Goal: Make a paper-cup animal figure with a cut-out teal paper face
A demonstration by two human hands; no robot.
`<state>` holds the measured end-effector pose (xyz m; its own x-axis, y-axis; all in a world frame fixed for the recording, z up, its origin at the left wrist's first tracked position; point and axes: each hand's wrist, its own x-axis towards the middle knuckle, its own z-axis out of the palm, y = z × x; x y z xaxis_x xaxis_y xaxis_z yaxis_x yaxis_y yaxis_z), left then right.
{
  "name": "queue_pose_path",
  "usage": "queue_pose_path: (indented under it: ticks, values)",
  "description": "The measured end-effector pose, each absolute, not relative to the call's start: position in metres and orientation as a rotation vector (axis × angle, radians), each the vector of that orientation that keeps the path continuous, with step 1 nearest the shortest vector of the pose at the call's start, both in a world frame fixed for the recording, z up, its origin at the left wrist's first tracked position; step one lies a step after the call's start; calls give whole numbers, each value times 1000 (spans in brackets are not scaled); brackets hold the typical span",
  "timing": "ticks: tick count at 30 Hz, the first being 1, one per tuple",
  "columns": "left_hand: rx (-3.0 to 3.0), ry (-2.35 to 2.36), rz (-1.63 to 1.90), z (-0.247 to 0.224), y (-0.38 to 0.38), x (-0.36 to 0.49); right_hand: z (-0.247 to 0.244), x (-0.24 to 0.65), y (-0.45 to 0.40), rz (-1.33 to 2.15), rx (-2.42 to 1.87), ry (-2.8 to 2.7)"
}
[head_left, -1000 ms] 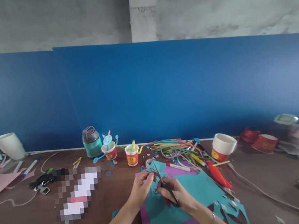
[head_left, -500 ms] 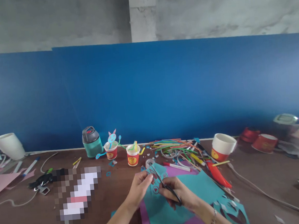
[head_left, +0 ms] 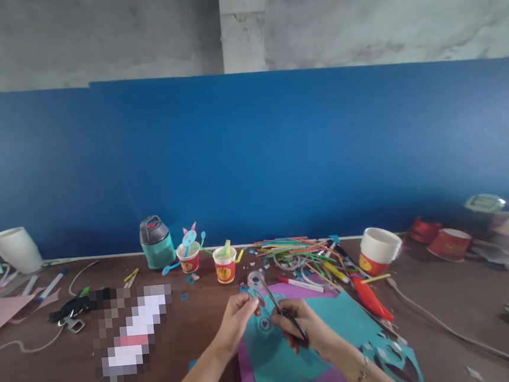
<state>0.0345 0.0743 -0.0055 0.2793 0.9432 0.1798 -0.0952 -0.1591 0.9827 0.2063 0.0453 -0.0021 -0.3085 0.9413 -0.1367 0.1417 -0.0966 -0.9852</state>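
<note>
My left hand (head_left: 236,323) pinches a small piece of teal paper (head_left: 256,307) with a reddish outline drawn on it. Black-handled scissors (head_left: 271,297) are gripped in my right hand (head_left: 308,324), their blades pointing up and away beside that piece. Under both hands lies a larger teal sheet (head_left: 291,360), on top of a purple sheet (head_left: 247,373). A small circle with a heart drawn in it shows between the hands. Just beyond the fingers sits a clear tape roll (head_left: 256,279).
Colourful straws (head_left: 292,247) lie in a pile behind the hands. Paper cups with cut-out decorations (head_left: 189,259) (head_left: 224,268) stand beside a teal jar (head_left: 158,247). On the right are a white-and-red cup (head_left: 379,250), a red object (head_left: 371,299), teal scraps (head_left: 396,360) and a cable (head_left: 444,317).
The scissors' blades have swung more upright, and their tips have lifted from the paper's edge. Less teal paper stands up near my left fingers. Both hands stay in nearly the same place.
</note>
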Motion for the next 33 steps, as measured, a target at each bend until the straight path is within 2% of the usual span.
queue_pose_path:
  ticks: [6, 19, 33]
  values:
    - [1505, 814, 1061, -10, 70, 43, 4, 197, 41, 1408, -1107, -1336]
    - [1114, 882, 1321, -3, 67, 56, -13, 189, 39, 1383, -1033, -1499]
    - [1069, 846, 1299, 8, 58, 60, -7, 186, 37, 1405, -1039, -1479]
